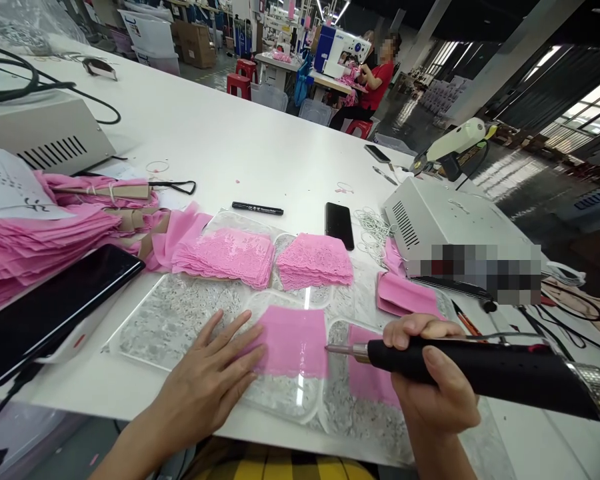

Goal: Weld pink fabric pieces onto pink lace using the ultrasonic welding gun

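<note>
My left hand (213, 373) lies flat with spread fingers, its fingertips on the left edge of a pink fabric piece (293, 340). That piece rests on a clear plastic template (150, 313) over a grey mottled surface. In my right hand (433, 387) is a thick black corded hand tool (460, 367) with a narrow metal tip. The tip is at the right edge of the pink piece; whether it touches I cannot tell. A second pink fabric piece (370, 373) lies partly hidden behind my right hand. Behind these sit two stacks of pink lace pieces, a left stack (225, 257) and a right stack (316, 260).
Bundled pink fabric (55, 233) and a large black phone (60, 313) fill the left side. A marker (257, 209) and a smaller phone (339, 225) lie beyond the stacks. At right stands a vented grey box (460, 227). A person in red (377, 80) sits at a sewing machine (341, 50).
</note>
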`<state>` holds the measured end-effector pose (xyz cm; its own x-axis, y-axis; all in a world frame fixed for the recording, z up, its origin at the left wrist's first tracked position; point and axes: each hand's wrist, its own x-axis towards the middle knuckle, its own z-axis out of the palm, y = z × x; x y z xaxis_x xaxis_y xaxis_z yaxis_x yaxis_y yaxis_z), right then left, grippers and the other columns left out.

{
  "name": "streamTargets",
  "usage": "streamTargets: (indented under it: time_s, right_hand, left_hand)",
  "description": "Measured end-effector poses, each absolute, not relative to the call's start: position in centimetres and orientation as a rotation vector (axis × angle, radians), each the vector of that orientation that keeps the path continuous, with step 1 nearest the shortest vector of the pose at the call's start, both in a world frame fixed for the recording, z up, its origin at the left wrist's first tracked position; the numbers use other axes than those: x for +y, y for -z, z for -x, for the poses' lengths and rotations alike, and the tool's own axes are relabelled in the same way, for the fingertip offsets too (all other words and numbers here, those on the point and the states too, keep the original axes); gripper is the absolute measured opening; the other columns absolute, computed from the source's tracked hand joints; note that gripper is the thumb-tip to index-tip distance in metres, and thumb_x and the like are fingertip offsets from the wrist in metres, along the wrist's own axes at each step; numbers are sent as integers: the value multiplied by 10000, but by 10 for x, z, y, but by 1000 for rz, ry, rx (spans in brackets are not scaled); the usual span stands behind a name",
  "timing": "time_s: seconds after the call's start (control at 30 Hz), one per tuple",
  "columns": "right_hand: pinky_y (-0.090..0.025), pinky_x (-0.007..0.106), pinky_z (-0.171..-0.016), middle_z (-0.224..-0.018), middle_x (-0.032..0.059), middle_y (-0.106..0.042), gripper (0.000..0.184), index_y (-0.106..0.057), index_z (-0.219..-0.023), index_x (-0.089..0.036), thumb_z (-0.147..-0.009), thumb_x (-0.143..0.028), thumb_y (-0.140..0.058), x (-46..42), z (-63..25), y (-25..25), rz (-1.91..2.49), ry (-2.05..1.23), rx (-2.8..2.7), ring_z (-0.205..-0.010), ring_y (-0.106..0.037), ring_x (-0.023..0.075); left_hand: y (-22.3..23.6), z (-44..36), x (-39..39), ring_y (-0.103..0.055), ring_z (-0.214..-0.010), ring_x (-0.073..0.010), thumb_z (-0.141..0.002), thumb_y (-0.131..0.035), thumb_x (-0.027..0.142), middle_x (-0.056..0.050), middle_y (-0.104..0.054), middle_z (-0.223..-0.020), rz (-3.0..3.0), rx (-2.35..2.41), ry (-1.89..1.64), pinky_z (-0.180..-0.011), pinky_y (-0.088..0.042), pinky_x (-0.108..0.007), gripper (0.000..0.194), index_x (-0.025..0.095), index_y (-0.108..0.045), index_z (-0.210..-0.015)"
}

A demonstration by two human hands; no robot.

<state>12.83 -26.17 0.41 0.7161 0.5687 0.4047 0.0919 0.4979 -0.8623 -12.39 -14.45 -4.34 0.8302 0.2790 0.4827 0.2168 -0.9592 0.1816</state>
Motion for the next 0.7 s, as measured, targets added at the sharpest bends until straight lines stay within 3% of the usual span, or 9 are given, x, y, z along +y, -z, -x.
streamTargets:
  time_s: [0.2, 0.43, 0.7]
  right_hand:
    - [-432, 292, -490, -705, -8, -508, 103, -577, -719, -188, -631, -231, -546, -268, -141, -13, 1030, -250, -647, -527, -479, 103]
    - [-441, 298, -525, -715, -19, -520, 108, -576, -691, -194, -584, -206, -572, -277, -176, -20, 1043, -140, -552, -535, -480, 97]
    - [-449, 303, -566, -759, -15, -532, 112, -577, -746, -198, -646, -223, -622, -268, -177, -7, 1011, -226, -593, -576, -503, 101]
  left_hand:
    - [39, 125, -143, -312, -1418, -250, -923, -488, 96, -65, -569, -1361, -2901, 343, -839, -1199, -197, -489, 342, 175, -594, -1239]
    - [34, 82, -177, -463, -1325, -224, -936, -473, 82, -87, -653, -1241, -2741, 260, -1018, -1186, -254, -458, 267, 131, -624, -1151]
    - [40, 25, -206, -481, -1303, -276, -990, -436, 221, -106, -581, -1336, -2929, 83, -671, -1138, -301, -516, 302, 133, -573, -1244]
